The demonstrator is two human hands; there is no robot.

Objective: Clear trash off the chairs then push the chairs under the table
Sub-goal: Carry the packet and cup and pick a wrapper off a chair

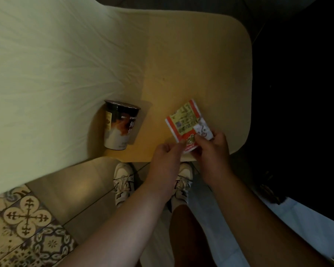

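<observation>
A pale wooden chair [191, 60] fills the upper middle of the head view, its backrest bending away to the left. A red, white and yellow paper wrapper [185, 122] is held just above the seat's near edge. My right hand [212, 149] pinches its lower right corner. My left hand [167, 157] pinches its lower left edge, fingers curled. A black and white drink cup [120, 126] lies on its side on the seat, against the backrest, left of the wrapper.
My white sneakers [123, 182] stand on the floor right below the seat's front edge. Patterned tiles [27, 224] cover the floor at lower left. The area right of the chair is dark, and a white cloth edge [297, 224] shows at lower right.
</observation>
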